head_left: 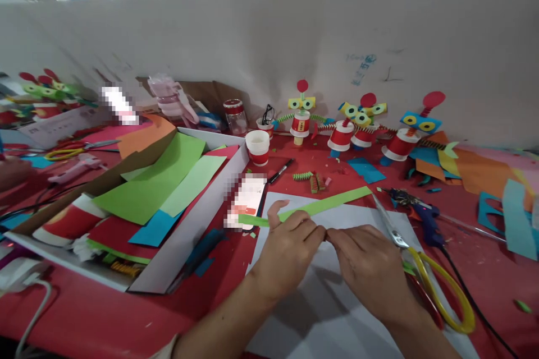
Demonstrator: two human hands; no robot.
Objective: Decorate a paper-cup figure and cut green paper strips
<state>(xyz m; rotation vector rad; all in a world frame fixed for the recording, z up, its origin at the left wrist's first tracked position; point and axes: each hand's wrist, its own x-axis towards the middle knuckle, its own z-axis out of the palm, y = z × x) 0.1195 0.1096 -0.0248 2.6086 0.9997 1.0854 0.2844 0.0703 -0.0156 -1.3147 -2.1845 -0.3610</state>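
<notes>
My left hand (288,249) is closed, its fingers bent toward the right hand. A light green paper strip (337,201) runs out from behind its fingers, one end to the right and a shorter end to the left over the phone. My right hand (364,261) is closed too, its fingertips meeting those of the left; what lies between them is hidden. Under both hands lies a sheet of white paper (269,325). Scissors (398,238) with yellow and red handles rest beside my right hand, blades toward the strip's right end.
At left stands a box (147,277) of coloured paper. A phone (248,196), a black marker (281,170), folded paper springs (315,179) and a paper cup (257,148) lie beyond. Several cup figures (300,123) line the wall. A blue glue gun (425,219) trails its cord at right.
</notes>
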